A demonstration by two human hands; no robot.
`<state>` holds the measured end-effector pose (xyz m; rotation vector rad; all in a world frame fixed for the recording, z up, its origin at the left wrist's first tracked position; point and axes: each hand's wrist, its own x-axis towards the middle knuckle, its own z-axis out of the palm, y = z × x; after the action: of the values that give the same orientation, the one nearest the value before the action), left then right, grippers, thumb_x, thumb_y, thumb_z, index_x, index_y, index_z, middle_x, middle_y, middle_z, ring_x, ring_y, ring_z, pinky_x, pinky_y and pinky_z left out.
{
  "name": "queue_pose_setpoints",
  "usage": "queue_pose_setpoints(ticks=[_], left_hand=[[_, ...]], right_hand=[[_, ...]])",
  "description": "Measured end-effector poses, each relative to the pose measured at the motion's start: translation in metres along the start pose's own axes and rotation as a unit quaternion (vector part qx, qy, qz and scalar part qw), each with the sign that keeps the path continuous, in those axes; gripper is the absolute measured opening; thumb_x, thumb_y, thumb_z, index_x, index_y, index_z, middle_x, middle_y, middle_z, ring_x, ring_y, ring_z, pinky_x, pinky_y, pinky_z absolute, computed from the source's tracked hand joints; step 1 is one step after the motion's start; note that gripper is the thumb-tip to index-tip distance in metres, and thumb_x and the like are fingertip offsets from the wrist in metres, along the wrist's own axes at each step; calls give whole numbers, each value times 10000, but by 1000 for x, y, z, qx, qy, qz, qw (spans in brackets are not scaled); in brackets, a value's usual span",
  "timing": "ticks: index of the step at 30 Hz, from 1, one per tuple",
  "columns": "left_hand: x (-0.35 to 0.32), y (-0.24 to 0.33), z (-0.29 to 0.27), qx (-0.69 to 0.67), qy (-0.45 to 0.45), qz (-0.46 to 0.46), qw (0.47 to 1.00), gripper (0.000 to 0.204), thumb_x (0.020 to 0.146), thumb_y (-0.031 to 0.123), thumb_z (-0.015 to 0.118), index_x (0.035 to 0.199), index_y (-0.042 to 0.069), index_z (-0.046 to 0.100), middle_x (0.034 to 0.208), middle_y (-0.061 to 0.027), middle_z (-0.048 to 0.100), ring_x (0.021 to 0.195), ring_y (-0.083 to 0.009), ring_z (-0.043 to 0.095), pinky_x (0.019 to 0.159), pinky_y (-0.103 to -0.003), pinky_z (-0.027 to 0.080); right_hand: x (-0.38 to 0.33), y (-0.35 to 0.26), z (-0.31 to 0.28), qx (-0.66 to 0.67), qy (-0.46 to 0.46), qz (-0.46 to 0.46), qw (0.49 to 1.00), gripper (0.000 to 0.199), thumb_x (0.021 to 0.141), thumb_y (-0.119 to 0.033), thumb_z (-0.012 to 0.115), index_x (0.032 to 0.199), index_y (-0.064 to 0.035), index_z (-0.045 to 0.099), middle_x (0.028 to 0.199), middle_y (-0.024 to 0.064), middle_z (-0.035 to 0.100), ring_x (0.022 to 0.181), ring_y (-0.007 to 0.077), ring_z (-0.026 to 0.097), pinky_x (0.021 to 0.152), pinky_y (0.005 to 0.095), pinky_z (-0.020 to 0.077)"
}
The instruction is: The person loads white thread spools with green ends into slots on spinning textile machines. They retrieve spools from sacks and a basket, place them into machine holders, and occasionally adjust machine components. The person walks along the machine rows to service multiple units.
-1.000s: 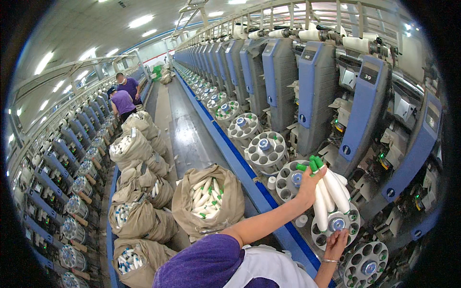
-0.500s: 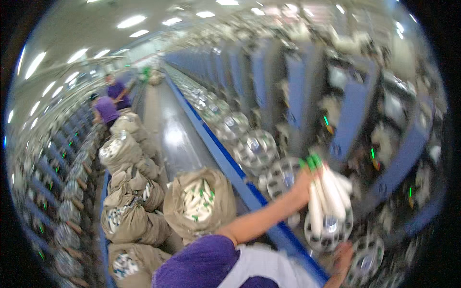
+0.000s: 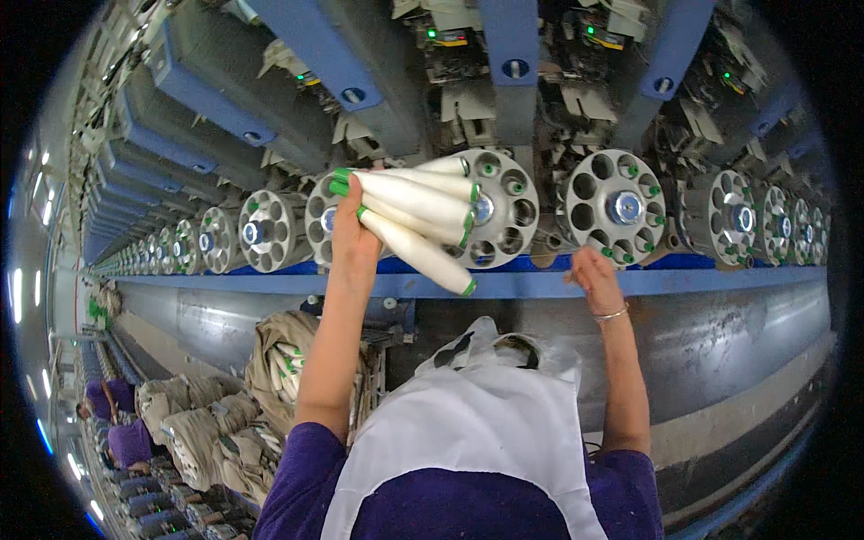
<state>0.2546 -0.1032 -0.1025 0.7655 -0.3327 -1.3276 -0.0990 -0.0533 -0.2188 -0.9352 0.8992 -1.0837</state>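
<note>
My left hand grips a bundle of white yarn bobbins with green tips, held sideways in front of a round grey bobbin magazine with several holes. My right hand is empty, fingers loosely spread, resting near the blue rail just under another round magazine. A white apron pocket sits open at my front between both arms.
A long row of winding machine units with more round magazines runs off to the left. Sacks full of bobbins stand on a trolley at the lower left. Two people in purple work far down the aisle.
The view has swung from looking down the aisle to facing the machine head-on. My left hand still holds the bobbins; my right hand has risen to the blue rail.
</note>
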Motion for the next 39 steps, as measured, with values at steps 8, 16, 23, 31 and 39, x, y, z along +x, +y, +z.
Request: queue_pose_setpoints(ticks=[8,16,23,31,39], left_hand=[[50,-94,10,681,-353,-3,641,770,769,219,720,1408,3,349,1332,-195,484,1197,-304,491,989,-414,407],[55,-149,14,668,-562,112,475,431,693,160,729,1081,22,602,1161,-154,540,1102,-386,464,935,-429,397],[97,-105,-12,588,-707,-113,376,413,677,53,721,1081,76,636,1060,-84,663,1050,-253,594,924,-393,437],[80,-50,-42,557,-490,-71,667,771,750,74,606,1457,89,299,1522,-101,272,1380,-258,289,1137,-396,231],[43,14,31,148,-473,-50,867,433,833,117,629,1232,-11,521,1173,-141,618,1128,-206,569,999,-343,429]], right_hand=[[6,26,10,-75,112,-149,980,291,948,-290,520,881,-45,664,1190,117,601,1073,237,576,948,379,440],[49,74,56,287,211,-26,934,319,992,-346,469,836,-77,540,682,27,558,573,143,552,539,276,449],[57,80,65,47,146,-55,987,344,1005,-333,437,790,-76,514,634,5,532,547,107,524,510,264,436],[118,-2,115,-118,-104,-78,985,349,995,-313,456,797,-48,570,713,37,604,652,133,600,605,264,506],[180,-100,119,-308,-95,-273,907,244,978,-212,473,829,-34,545,727,30,569,680,117,564,641,264,459]])
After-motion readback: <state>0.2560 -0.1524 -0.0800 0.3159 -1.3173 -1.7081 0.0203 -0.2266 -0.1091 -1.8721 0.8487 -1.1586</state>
